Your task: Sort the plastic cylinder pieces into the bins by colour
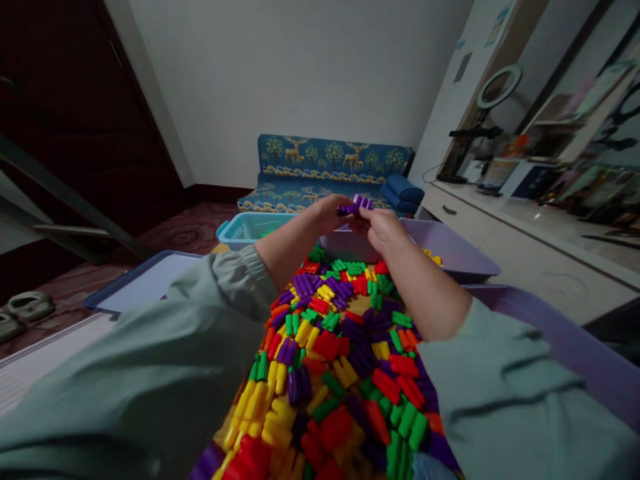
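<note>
Both my hands are stretched forward and meet over the far end of a heap of plastic building pieces [320, 340]. Between them is a small cluster of purple building pieces [362, 203]. My left hand [334, 212] grips its left side, and my right hand [383, 230] holds it from the right with the thumb on top. The palms and some fingertips are hidden. Red, yellow, green and purple pieces, several of them joined side by side, cover the surface below my forearms.
A light blue bin [245, 230] stands behind my left forearm. Lilac bins [450, 247] are at the right, one with yellow pieces. A blue-rimmed tray [145, 283] lies at the left. Beyond are a blue patterned sofa [330, 163] and a cluttered counter [550, 220].
</note>
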The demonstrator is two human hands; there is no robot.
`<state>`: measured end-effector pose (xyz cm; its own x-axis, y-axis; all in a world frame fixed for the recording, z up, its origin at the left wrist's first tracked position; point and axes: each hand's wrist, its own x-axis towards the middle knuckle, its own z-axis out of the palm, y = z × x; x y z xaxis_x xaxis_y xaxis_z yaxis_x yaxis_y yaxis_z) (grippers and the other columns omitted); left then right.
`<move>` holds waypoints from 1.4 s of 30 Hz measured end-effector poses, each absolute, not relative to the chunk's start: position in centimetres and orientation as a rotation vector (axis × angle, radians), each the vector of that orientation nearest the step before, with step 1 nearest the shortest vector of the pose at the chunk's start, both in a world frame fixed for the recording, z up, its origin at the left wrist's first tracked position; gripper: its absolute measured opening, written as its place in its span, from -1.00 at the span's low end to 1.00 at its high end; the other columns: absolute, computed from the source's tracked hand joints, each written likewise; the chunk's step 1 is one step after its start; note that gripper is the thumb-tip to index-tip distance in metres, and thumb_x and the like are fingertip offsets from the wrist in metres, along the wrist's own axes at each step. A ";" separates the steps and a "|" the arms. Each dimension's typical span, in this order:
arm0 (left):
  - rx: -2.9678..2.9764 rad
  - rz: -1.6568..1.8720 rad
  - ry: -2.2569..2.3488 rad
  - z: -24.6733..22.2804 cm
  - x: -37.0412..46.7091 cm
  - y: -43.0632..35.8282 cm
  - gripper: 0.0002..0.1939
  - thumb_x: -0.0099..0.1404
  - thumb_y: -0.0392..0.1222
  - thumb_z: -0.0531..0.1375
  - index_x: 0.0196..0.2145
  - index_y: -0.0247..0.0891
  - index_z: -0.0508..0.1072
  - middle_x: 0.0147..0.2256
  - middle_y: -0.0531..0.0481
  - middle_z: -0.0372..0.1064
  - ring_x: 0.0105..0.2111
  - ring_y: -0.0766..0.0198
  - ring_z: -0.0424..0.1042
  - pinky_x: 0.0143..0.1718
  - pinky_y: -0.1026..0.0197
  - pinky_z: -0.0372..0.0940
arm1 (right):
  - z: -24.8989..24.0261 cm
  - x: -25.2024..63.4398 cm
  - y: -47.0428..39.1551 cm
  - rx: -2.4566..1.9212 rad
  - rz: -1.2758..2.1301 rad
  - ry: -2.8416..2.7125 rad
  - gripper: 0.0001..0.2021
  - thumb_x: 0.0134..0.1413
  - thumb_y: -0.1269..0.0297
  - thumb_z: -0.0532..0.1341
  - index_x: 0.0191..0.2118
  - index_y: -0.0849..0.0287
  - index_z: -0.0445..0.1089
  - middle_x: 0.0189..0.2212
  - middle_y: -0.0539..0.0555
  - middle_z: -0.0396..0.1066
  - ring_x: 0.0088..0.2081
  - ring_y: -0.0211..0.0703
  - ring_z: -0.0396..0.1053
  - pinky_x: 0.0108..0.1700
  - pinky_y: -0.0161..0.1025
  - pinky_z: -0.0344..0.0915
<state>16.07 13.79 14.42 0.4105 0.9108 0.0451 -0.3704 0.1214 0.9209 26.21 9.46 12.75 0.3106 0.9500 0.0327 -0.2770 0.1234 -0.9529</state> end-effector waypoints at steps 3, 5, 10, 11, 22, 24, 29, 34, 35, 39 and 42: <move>1.083 1.083 0.761 14.6 16.6 15.5 -0.39 0.10 -0.39 0.16 0.13 -0.35 0.19 -0.09 -0.18 0.35 -0.18 0.19 0.42 -0.21 0.21 0.33 | 13.8 26.3 12.0 -1.096 1.117 -0.722 -0.87 0.09 0.57 0.07 -0.39 0.24 0.27 -0.65 -0.06 0.34 -0.61 -0.34 0.33 -0.48 -0.36 0.37; 1.120 1.076 0.816 13.2 16.1 15.4 -0.22 0.07 -0.35 0.20 0.24 -0.27 0.06 0.10 -0.23 0.22 0.00 0.12 0.34 -0.10 0.16 0.29 | 12.8 26.2 12.1 -1.126 1.133 -0.710 -0.87 0.13 0.56 0.04 -0.38 0.24 0.25 -0.64 -0.06 0.32 -0.61 -0.35 0.32 -0.49 -0.39 0.35; 1.397 0.993 0.868 8.6 13.7 13.2 -0.16 0.03 -0.30 0.24 0.26 -0.37 0.07 0.20 -0.27 0.14 0.17 0.03 0.16 0.06 0.12 0.17 | 8.3 25.6 9.3 -1.197 1.164 -0.750 -0.94 0.09 0.47 0.16 -0.37 0.22 0.25 -0.59 -0.08 0.31 -0.59 -0.37 0.31 -0.52 -0.41 0.30; 1.436 0.990 0.863 8.1 13.4 12.8 -0.17 0.03 -0.29 0.24 0.25 -0.39 0.09 0.18 -0.27 0.18 0.16 0.03 0.18 0.06 0.12 0.16 | 7.7 25.4 8.7 -1.213 1.168 -0.765 -0.94 0.08 0.45 0.18 -0.35 0.22 0.26 -0.57 -0.09 0.31 -0.58 -0.36 0.31 -0.52 -0.40 0.29; 1.601 0.805 0.905 5.5 11.1 8.7 -0.26 -0.03 -0.20 0.28 0.14 -0.38 0.30 0.11 -0.26 0.30 0.04 -0.02 0.34 0.01 0.06 0.25 | 4.5 23.9 4.1 -1.443 1.096 -0.923 -0.61 0.00 0.44 0.22 0.01 0.29 0.30 -0.43 -0.01 0.42 -0.43 -0.28 0.39 -0.40 -0.36 0.29; 1.682 0.798 0.889 4.8 10.3 7.6 -0.30 -0.07 -0.23 0.30 0.09 -0.41 0.36 0.07 -0.24 0.35 0.03 -0.02 0.35 0.05 0.04 0.22 | 3.5 24.1 2.7 -1.476 1.053 -0.982 -0.63 -0.06 0.45 0.26 -0.05 0.28 0.36 -0.40 0.00 0.45 -0.34 -0.25 0.40 -0.26 -0.32 0.32; 1.959 0.752 0.832 5.1 7.2 1.8 -0.53 0.01 -0.30 0.27 -0.06 -0.34 0.49 -0.05 -0.17 0.46 0.00 0.03 0.38 0.10 0.03 0.18 | 2.5 24.7 -3.5 -1.385 0.716 -1.525 -0.66 -0.12 0.40 0.31 -0.12 0.18 0.45 -0.17 0.09 0.48 -0.13 -0.09 0.41 0.04 -0.06 0.27; 2.313 0.527 0.753 6.2 2.4 -7.0 -0.56 0.14 -0.30 0.22 0.01 -0.15 0.45 0.08 -0.14 0.34 0.07 0.05 0.32 0.10 0.02 0.20 | 3.3 24.6 -12.0 -1.295 0.520 -2.040 -0.60 -0.03 0.34 0.29 0.00 0.09 0.41 0.01 0.12 0.39 0.05 -0.04 0.33 0.14 -0.02 0.20; 2.371 0.485 0.798 6.0 1.4 -8.5 -0.55 0.17 -0.29 0.21 0.04 -0.12 0.43 0.13 -0.14 0.27 0.08 0.05 0.31 0.09 0.01 0.21 | 3.2 24.6 -13.5 -1.276 0.502 -2.136 -0.58 -0.02 0.32 0.29 0.03 0.07 0.39 0.05 0.12 0.36 0.08 -0.04 0.30 0.15 -0.02 0.20; 2.509 0.425 1.022 3.7 -1.7 -13.4 -0.59 0.23 -0.39 0.11 0.01 -0.13 0.43 0.14 -0.18 0.21 0.06 0.09 0.31 0.01 0.03 0.29 | 2.1 24.5 -17.8 -1.242 0.409 -2.406 -0.49 -0.03 0.28 0.31 0.11 0.05 0.32 0.14 0.14 0.28 0.19 0.01 0.17 0.22 0.08 0.08; 2.535 0.553 1.091 1.8 -3.2 -15.8 -0.77 0.31 -0.32 0.06 -0.17 -0.21 0.49 -0.10 -0.16 0.39 -0.13 0.20 0.40 -0.13 0.14 0.34 | 1.6 24.4 -19.5 -1.227 0.359 -2.533 -0.39 -0.01 0.30 0.29 0.20 0.01 0.20 0.23 0.14 0.16 0.28 0.04 0.01 0.27 0.17 -0.06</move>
